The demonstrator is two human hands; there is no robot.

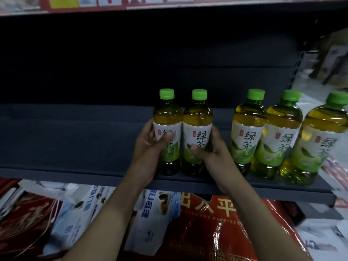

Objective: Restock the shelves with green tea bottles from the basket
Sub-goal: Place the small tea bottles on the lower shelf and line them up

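Two bottles [182,132] upright and touching on shelf [75,140], one each in left hand [150,147] and right hand [212,149], three more bottles [278,136] rightward.

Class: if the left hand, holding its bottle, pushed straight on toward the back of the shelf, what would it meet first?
Probably nothing before the dark back panel: behind the left hand and its green tea bottle the shelf looks bare, though depth is unclear.

L hand [150,146] & R hand [211,149] both gripping, arms extended.
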